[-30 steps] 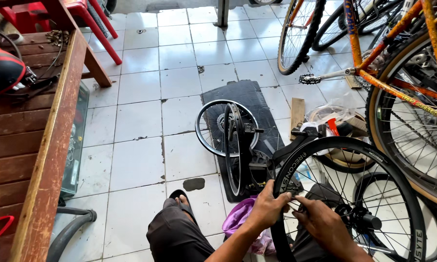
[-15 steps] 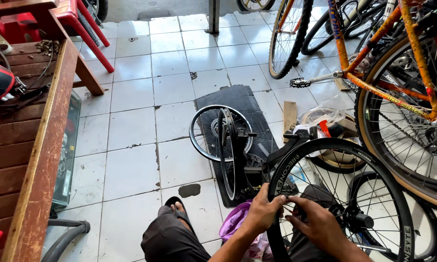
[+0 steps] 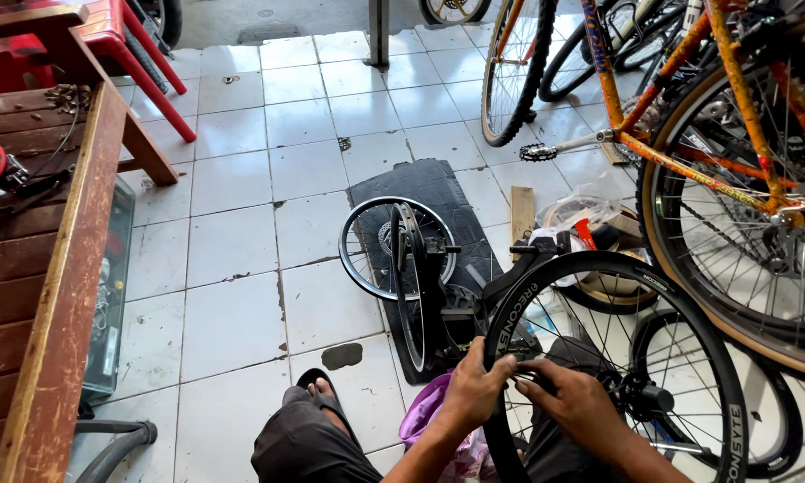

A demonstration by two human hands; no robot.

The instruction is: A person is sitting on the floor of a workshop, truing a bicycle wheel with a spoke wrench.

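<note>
A black bicycle wheel with a tyre [image 3: 679, 313] stands upright in front of me at the lower right. My left hand [image 3: 472, 390] grips the tyre at its near left edge. My right hand [image 3: 574, 401] rests beside it, fingers on the rim and spokes inside the wheel. A second, bare rim [image 3: 411, 273] stands upright in a black truing stand [image 3: 447, 309] on a dark mat [image 3: 442, 192]. Another silver rim [image 3: 366, 250] lies flat on that mat. My knee in dark shorts [image 3: 308, 443] and a sandalled foot show at the bottom.
An orange-framed bicycle [image 3: 715, 116] leans at the right with other wheels behind it. A wooden bench [image 3: 36, 268] with tools runs along the left, red plastic chairs [image 3: 125, 45] beyond it. A purple cloth [image 3: 429, 416] lies by my leg. White floor tiles [image 3: 232, 233] spread between.
The view has shifted slightly forward and down. My hands stay on the tyre's left edge, working slightly along it; the wheel keeps its place.
</note>
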